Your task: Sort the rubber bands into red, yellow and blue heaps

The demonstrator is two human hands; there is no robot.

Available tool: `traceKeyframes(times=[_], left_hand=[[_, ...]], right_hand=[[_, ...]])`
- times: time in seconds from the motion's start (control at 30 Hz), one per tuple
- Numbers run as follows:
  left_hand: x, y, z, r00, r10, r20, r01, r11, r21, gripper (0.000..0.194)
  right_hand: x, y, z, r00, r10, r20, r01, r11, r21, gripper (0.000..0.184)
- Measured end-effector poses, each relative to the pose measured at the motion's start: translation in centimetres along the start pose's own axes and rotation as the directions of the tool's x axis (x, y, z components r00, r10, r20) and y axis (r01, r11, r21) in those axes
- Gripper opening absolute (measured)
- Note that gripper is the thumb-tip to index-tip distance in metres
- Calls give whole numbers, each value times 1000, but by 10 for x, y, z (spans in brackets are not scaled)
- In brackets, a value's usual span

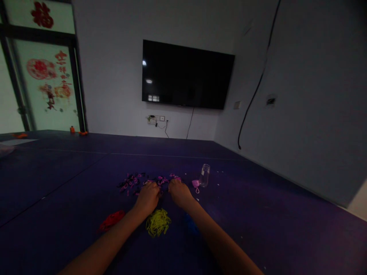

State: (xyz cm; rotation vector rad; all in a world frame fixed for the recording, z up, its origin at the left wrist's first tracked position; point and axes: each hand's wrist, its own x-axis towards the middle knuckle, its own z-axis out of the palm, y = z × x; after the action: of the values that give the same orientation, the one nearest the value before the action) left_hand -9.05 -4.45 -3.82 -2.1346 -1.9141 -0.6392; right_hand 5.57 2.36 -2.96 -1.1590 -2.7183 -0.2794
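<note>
Small pink and dark elastic bands [132,181] lie scattered across the purple floor in front of me. My left hand [149,193] is down among them near the middle, its fingers curled together and their tips mostly hidden. Just to its right, my right hand [178,191] reaches into the same bands, with fingers bent down and closed; what they hold cannot be made out. Closer to me sit a heap of yellow bands [158,222], a red heap [112,220] beside my left forearm, and a blue heap [191,223] partly behind my right forearm.
Right of my hands a clear plastic bottle [204,175] stands beside a pink cap with a loop [195,184]. White scraps [218,185] dot the purple floor [272,214]. Beyond are a wall-mounted television [187,74], a hanging black cable [255,91] and a glass door [47,84].
</note>
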Motion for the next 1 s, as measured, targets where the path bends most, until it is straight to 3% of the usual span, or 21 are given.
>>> traceKeyframes(times=[0.2,0.43,0.67,1.0], left_hand=[[-11,-5,14,999,54,-11,-53,998,33,22],[-11,-10,15,999,34,0,-34,999,1,25],[-8,-16,19,1000,11,-23,-13,994,-107,20],[-8,-17,21,997,-76,-4,72,967,-246,18]], right_hand=[[5,29,0,994,108,1,-108,991,81,23],[2,58,16,977,211,27,-213,958,192,22],[-3,69,32,986,158,-50,-134,937,322,16],[0,76,42,990,88,-106,-44,930,366,13]])
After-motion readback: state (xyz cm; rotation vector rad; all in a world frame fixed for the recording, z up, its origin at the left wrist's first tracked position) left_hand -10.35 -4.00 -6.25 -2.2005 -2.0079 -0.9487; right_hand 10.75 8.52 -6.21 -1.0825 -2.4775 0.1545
